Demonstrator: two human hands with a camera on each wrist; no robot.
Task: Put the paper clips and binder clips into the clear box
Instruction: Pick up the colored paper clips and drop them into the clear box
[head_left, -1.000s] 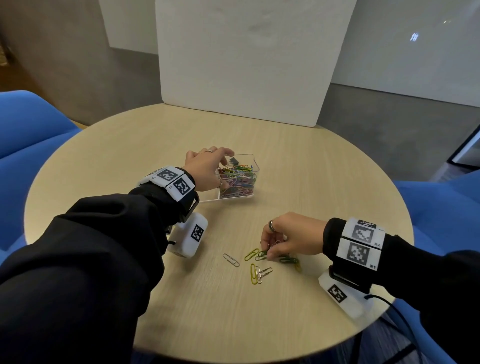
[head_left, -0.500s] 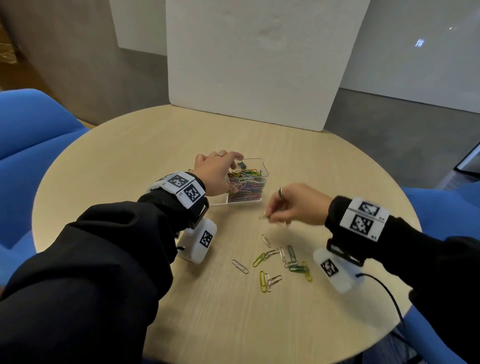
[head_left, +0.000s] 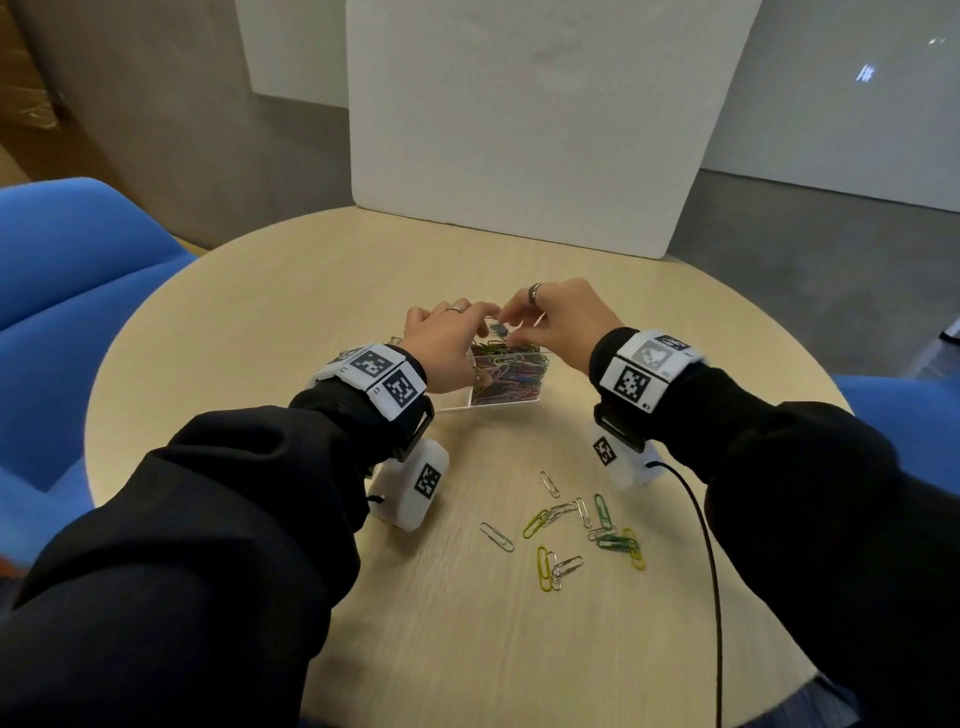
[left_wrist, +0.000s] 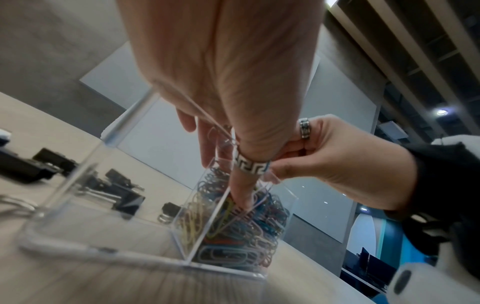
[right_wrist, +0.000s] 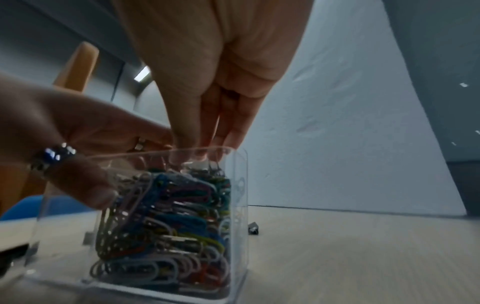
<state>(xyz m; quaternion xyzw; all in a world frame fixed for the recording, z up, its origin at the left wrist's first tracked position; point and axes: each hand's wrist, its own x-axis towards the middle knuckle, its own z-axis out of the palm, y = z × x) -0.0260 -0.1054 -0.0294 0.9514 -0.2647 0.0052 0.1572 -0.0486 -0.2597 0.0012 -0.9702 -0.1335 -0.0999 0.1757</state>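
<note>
The right hand (head_left: 558, 322), fingertips pinched together over the clear box (head_left: 506, 400), seems to be dropping paper clips in; what it pinches I cannot tell. Best to let go low inside the rim so nothing bounces out. The left hand (head_left: 441, 348) grips the box's near wall, steadying it. The box, mid-desk (head_left: 260, 519), is packed with coloured clips; loose paper clips (head_left: 576, 525) lie nearer the person.
</note>
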